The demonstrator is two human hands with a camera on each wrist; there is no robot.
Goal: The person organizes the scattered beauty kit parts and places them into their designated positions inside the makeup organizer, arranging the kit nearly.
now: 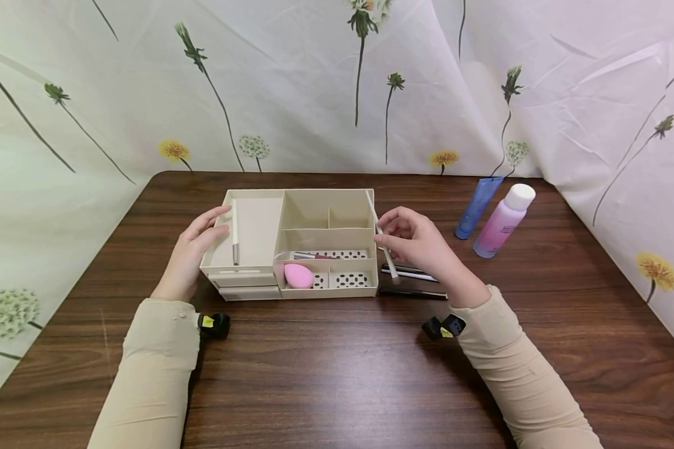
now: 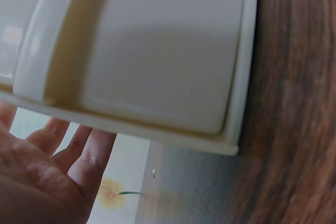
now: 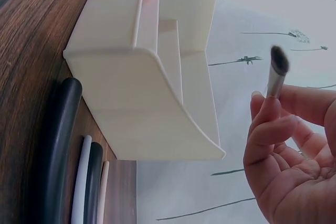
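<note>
Two hands: left hand [image 1: 190, 248], fingers extended, at left side of organizer [image 1: 258, 227]; right hand [image 1: 418, 242] pinching slim brush [image 1: 387, 254].
Slim brush: beside organizer's right wall.
Pink sponge [image 1: 299, 276]: organizer's front row.
Bottle [image 1: 502, 226], blue tube [image 1: 477, 209]: right of organizer.

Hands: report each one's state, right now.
Left hand: open, at the left edge of the makeup organizer.
Right hand: closed, pinching a white-handled makeup brush.
</note>
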